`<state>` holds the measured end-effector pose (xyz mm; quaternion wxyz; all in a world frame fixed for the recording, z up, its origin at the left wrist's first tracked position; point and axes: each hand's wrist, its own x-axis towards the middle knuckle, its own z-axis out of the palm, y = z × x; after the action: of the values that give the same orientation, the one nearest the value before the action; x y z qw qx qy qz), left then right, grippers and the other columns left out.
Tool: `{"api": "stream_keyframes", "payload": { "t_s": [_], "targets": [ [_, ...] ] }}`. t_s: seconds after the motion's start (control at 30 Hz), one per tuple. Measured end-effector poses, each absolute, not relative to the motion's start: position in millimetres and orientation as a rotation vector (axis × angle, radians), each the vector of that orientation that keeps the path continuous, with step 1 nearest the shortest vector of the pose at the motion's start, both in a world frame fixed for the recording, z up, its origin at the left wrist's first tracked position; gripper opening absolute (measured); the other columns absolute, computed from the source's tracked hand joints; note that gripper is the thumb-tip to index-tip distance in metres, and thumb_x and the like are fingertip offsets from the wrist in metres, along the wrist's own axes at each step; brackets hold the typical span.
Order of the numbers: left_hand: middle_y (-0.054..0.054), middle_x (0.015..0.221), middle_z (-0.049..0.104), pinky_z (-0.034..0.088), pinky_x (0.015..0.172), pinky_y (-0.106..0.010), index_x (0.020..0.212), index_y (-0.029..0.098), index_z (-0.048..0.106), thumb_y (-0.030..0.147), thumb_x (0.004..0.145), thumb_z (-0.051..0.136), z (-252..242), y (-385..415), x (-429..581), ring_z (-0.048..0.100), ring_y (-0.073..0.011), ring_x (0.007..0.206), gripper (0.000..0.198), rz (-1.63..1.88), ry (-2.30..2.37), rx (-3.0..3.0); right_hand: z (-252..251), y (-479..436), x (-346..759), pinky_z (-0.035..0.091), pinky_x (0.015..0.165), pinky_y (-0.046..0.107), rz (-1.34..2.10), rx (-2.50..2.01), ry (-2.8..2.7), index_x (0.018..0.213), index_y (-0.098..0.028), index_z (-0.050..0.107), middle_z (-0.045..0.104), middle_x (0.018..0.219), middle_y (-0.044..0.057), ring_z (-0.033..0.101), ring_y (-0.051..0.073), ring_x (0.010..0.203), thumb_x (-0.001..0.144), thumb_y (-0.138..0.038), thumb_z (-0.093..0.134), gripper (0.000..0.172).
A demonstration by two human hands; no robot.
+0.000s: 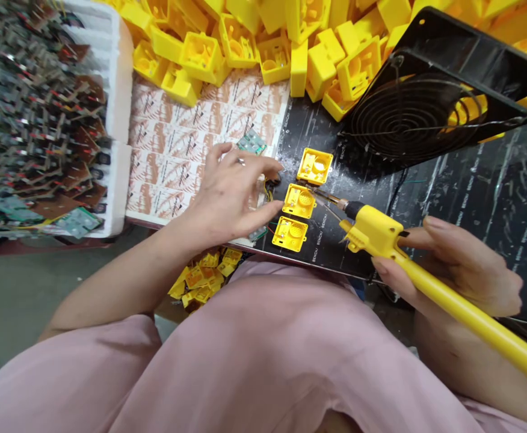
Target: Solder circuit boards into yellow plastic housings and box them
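Observation:
In my right hand [457, 258] is a yellow soldering iron [376, 234], gripped between thumb and fingers. Its tip and a thin solder wire [333, 211] point at the edge of the middle small yellow plastic housing [298, 201]. Another housing [315, 165] lies above it and a third housing [289, 234] below, all with their hollow sides up. My left hand [234, 189] is open beside them, thumb at the middle housing's left edge. Wires [269, 191] show between thumb and forefinger; what lies beneath the palm is partly hidden. Beyond the fingers sits a green circuit board [251, 142].
A black fan [403, 114] with a wire guard stands at the right. Yellow housings [200, 57] are heaped along the back. A white foam tray [121, 120] full of circuit boards is at the left. More housings [203, 279] lie below the table edge.

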<state>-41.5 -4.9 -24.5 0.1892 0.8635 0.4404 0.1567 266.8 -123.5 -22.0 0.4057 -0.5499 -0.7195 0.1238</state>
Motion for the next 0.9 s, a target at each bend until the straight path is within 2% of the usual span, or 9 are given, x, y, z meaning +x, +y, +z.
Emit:
{"api": "stream_keyframes", "payload": {
  "t_s": [0.1, 0.2, 0.3, 0.4, 0.53, 0.7, 0.8, 0.9],
  "targets": [
    [-0.004, 0.114, 0.079, 0.045, 0.111, -0.055, 0.106, 0.028, 0.073, 0.048, 0.100, 0.060, -31.0, -5.6, -53.2, 0.068, -0.0285, 0.114, 0.024, 0.486, 1.223, 2.370, -24.1, -121.4, 264.4, 0.063, 0.056, 0.038, 0.204, -1.358, -1.780, 0.147, -0.042, 0.061, 0.081, 0.115, 0.001, 0.078, 0.024, 0.075, 0.083, -0.030, 0.089, 0.071],
    [-0.003, 0.104, 0.081, 0.045, 0.111, -0.057, 0.093, 0.028, 0.075, 0.041, 0.105, 0.055, -35.1, -8.4, -51.5, 0.072, -0.0270, 0.107, 0.027, 0.557, 1.247, 2.393, -24.9, -117.7, 261.4, 0.062, 0.059, 0.036, 0.142, -1.271, -1.826, 0.146, -0.039, 0.063, 0.081, 0.104, 0.000, 0.077, 0.022, 0.075, 0.080, -0.033, 0.092, 0.073],
    [-0.001, 0.098, 0.081, 0.041, 0.115, -0.062, 0.099, 0.032, 0.078, 0.035, 0.106, 0.055, -33.8, -11.7, -42.7, 0.072, -0.0267, 0.106, 0.024, 0.562, 1.291, 2.449, -23.7, -118.1, 261.4, 0.055, 0.049, 0.033, 0.155, -1.301, -1.809, 0.144, -0.039, 0.065, 0.080, 0.096, -0.001, 0.073, 0.020, 0.066, 0.080, -0.032, 0.092, 0.070],
    [0.000, 0.092, 0.080, 0.039, 0.117, -0.065, 0.103, 0.034, 0.078, 0.033, 0.104, 0.057, -32.5, -13.7, -32.5, 0.071, -0.0266, 0.105, 0.021, 0.520, 1.285, 2.490, -23.3, -119.1, 264.3, 0.046, 0.041, 0.032, 0.201, -1.357, -1.769, 0.143, -0.040, 0.066, 0.080, 0.098, -0.001, 0.068, 0.018, 0.058, 0.081, -0.029, 0.090, 0.067],
    [-0.001, 0.091, 0.080, 0.035, 0.120, -0.065, 0.097, 0.028, 0.076, 0.033, 0.102, 0.059, -34.5, -15.4, -20.3, 0.071, -0.0271, 0.100, 0.019, 0.557, 1.409, 2.422, -25.9, -117.5, 266.4, 0.051, 0.044, 0.034, 0.232, -1.241, -1.803, 0.146, -0.040, 0.064, 0.081, 0.102, 0.002, 0.068, 0.019, 0.058, 0.081, -0.024, 0.090, 0.071],
    [-0.002, 0.090, 0.079, 0.035, 0.118, -0.068, 0.089, 0.025, 0.074, 0.028, 0.101, 0.056, -42.0, -20.3, -7.1, 0.071, -0.0293, 0.103, 0.022, 0.622, 1.457, 2.456, -23.4, -119.1, 260.5, 0.055, 0.050, 0.034, 0.321, -1.378, -1.667, 0.143, -0.039, 0.066, 0.081, 0.111, 0.003, 0.074, 0.020, 0.071, 0.084, -0.022, 0.087, 0.064],
    [-0.003, 0.086, 0.078, 0.036, 0.117, -0.068, 0.089, 0.023, 0.072, 0.025, 0.101, 0.055, -48.9, -22.2, -2.4, 0.072, -0.0295, 0.103, 0.021, 0.688, 1.482, 2.525, -21.5, -117.0, 256.7, 0.060, 0.056, 0.031, 0.408, -1.257, -1.744, 0.135, -0.032, 0.070, 0.080, 0.096, 0.001, 0.075, 0.019, 0.074, 0.083, -0.017, 0.086, 0.057],
    [-0.004, 0.085, 0.077, 0.041, 0.114, -0.064, 0.089, 0.021, 0.071, 0.024, 0.101, 0.056, -53.3, -22.3, -1.5, 0.072, -0.0289, 0.101, 0.020, 0.729, 1.475, 2.595, -21.0, -111.9, 253.9, 0.061, 0.056, 0.027, 0.397, -1.114, -1.845, 0.114, -0.024, 0.072, 0.077, 0.087, 0.000, 0.074, 0.017, 0.073, 0.078, -0.013, 0.090, 0.042]
  ]
}}
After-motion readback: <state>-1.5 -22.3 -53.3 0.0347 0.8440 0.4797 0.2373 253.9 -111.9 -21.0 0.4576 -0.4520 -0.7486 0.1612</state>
